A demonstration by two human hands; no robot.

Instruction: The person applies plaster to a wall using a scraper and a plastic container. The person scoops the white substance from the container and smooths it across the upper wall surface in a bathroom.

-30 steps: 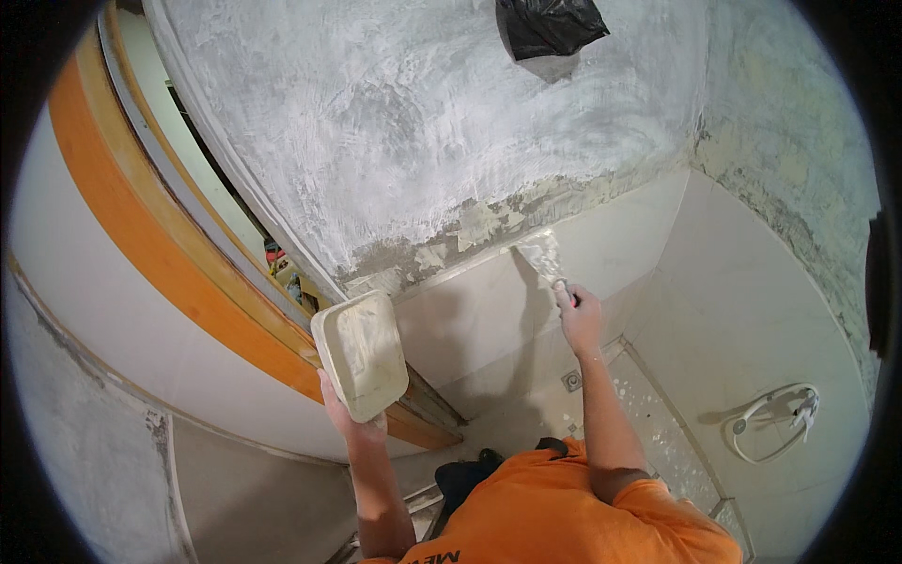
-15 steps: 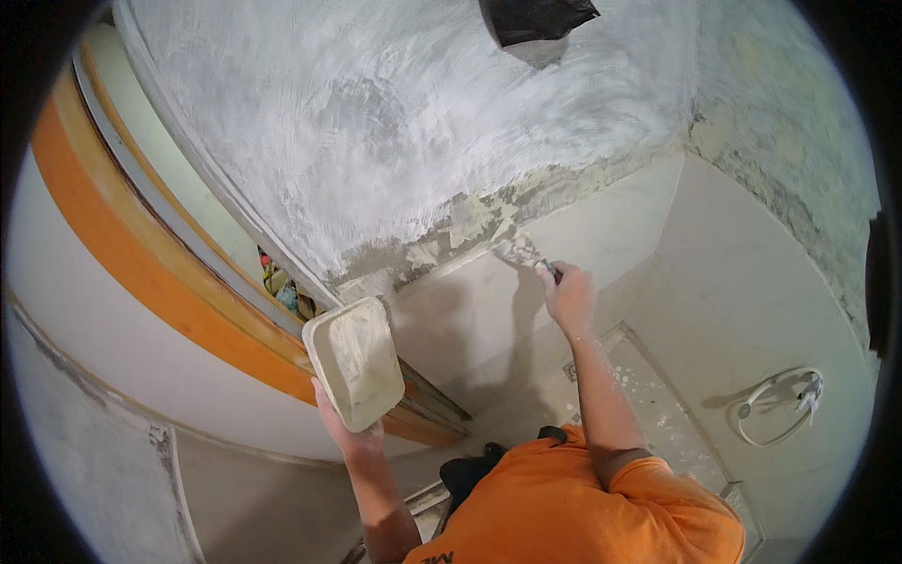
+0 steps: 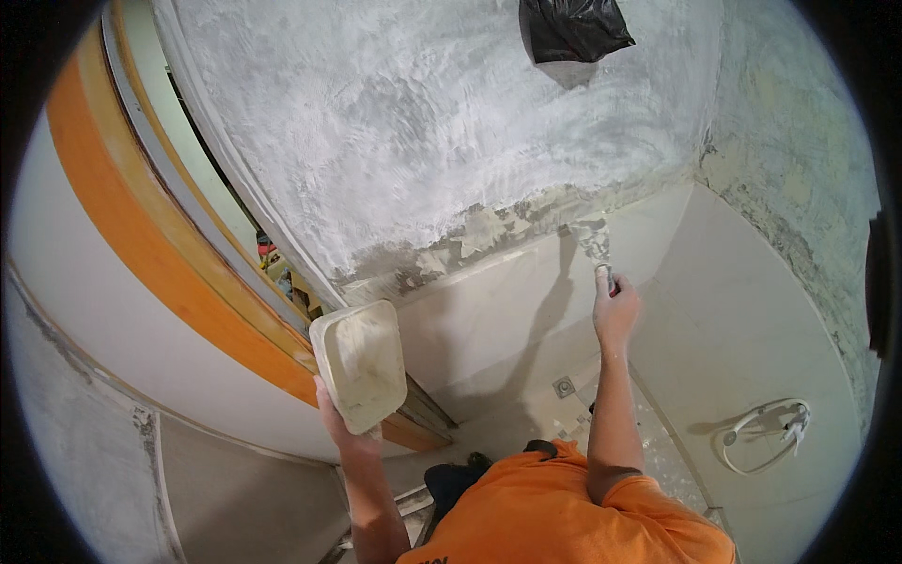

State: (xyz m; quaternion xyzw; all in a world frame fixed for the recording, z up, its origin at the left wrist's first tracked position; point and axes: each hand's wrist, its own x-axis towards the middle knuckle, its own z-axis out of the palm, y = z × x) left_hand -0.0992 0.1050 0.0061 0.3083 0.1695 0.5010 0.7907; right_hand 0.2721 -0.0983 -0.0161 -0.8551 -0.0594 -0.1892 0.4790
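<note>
My right hand (image 3: 617, 313) grips the handle of a putty knife (image 3: 595, 244), its wide blade smeared with pale filler. The blade is at the seam where the rough plastered wall (image 3: 404, 113) meets the smooth light wall panels (image 3: 507, 291); whether it touches cannot be made out. Uneven patches of filler (image 3: 479, 233) run along this seam. In my left hand (image 3: 346, 418) is a shallow, off-white rectangular tray (image 3: 366, 367), tilted so that its inside shows, with streaks of filler in it. The fingers of that hand are partly hidden behind the tray.
A black plastic sheet (image 3: 575, 30) hangs on the upper wall. To the left stands a door frame with an orange band (image 3: 150, 254). A hand shower with a white hose (image 3: 766, 437) is on the right wall. A square drain (image 3: 564, 386) lies in the floor below.
My right hand has moved right along the seam with the putty knife, whose blade now points more upward. The tray stays in my left hand. The view has shifted slightly.
</note>
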